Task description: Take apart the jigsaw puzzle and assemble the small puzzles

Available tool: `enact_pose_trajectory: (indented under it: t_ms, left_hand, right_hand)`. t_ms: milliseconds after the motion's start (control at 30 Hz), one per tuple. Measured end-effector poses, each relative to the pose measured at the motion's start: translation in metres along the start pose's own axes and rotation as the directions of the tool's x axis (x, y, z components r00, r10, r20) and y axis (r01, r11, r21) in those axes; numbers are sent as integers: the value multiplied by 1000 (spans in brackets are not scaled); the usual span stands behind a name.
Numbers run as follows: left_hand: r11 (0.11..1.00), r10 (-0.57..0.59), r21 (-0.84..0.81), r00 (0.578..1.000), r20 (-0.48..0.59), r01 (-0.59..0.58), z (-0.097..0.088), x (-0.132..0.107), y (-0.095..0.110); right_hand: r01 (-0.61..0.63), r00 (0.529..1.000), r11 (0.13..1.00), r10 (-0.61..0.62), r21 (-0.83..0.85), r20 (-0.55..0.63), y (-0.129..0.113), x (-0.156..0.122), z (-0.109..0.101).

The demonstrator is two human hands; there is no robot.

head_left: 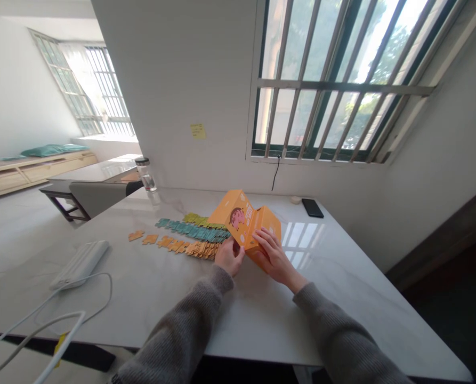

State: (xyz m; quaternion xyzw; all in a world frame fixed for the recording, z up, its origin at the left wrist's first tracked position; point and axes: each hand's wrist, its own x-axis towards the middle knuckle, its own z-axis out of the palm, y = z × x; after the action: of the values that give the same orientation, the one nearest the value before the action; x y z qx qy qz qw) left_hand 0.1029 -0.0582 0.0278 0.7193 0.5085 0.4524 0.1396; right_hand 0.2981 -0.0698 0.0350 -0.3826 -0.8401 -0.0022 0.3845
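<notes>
Orange box (249, 226) over white table (269, 320) between both hands, flap (228, 208) pointing away and left; long axis unclear. Left hand (228, 258) curled at flap's near edge, grip unclear; right hand (274, 257) grasping box. White lettering (248, 213) too blurred to read.

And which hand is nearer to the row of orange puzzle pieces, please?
Left. The left hand is close by the right end of the orange puzzle pieces; the right hand is farther to the right, on the orange box.
</notes>
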Motion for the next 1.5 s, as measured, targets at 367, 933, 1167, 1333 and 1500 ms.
enact_pose_trajectory:
  t_ms: [367,933,1167,1333,1500]
  left_hand:
    - [978,37,-204,997,-63,-49,5,13,43]
    - [897,442,-64,887,134,-438,45,-31,41]
    - [816,568,-275,793,221,-508,41,-39,52]
    - [740,671,-370,659,339,-562,29,-47,56]
    - [813,572,-276,791,216,-512,10,-44,25]
  right_hand:
    - [-211,954,966,237,146,-184,-23,-23,-7]
    - [-185,960,949,119,-257,-253,-47,-82,-29]
    - [-279,873,956,212,-93,-440,-44,-56,-32]
    - [-304,861,949,234,-86,-451,-23,-40,-33]
    - [-257,944,947,203,-193,-261,-12,-43,-22]
